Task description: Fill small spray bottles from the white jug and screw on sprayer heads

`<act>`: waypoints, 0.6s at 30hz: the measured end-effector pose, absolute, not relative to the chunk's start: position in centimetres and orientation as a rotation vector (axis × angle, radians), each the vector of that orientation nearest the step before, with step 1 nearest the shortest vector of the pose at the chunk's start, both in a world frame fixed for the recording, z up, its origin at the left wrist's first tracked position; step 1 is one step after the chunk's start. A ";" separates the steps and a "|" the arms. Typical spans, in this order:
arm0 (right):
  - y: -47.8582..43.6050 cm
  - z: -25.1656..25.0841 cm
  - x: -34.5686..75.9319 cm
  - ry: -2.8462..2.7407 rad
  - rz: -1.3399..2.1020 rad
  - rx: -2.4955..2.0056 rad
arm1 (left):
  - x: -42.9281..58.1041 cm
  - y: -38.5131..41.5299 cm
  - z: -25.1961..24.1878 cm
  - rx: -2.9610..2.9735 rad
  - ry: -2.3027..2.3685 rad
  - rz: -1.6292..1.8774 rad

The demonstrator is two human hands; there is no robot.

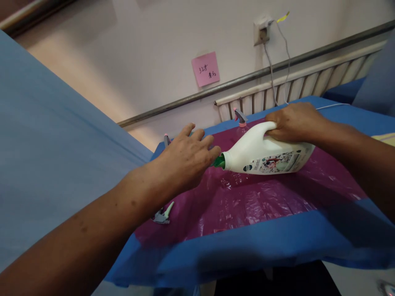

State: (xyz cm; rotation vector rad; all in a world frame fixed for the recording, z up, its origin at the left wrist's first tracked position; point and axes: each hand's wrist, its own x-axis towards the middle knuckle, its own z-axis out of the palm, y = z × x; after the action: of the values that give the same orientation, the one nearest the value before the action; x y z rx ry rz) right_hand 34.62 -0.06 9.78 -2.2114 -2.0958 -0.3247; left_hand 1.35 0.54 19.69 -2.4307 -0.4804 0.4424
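My right hand grips the handle of a white laundry detergent bottle, which is tilted on its side with its mouth to the left. A green spout shows at that mouth. Just left of it is my left hand, back upward, three fingers raised and the index curled down by the spout. Its thumb, and whatever it may pinch, are hidden. Below the bottle's neck shows something clear and shiny, hard to make out. A loose grey spray head with a pale green trigger lies below my left wrist.
A purple plastic sheet covers part of the blue table. Spray bottles with a grey-and-pink head and another grey head stand behind. Blue cloth hangs left. A cable runs from the wall socket.
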 end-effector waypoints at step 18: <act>-0.7 9.6 35.5 -2.030 -0.285 -2.276 | 1.5 0.2 20.2 -2.457 -0.513 0.355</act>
State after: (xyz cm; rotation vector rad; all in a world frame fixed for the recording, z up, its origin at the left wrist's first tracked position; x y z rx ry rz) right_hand 35.49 -0.68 9.60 -2.2762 -2.0301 -0.2847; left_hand 1.48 0.16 20.20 -2.4571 -0.5134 0.3546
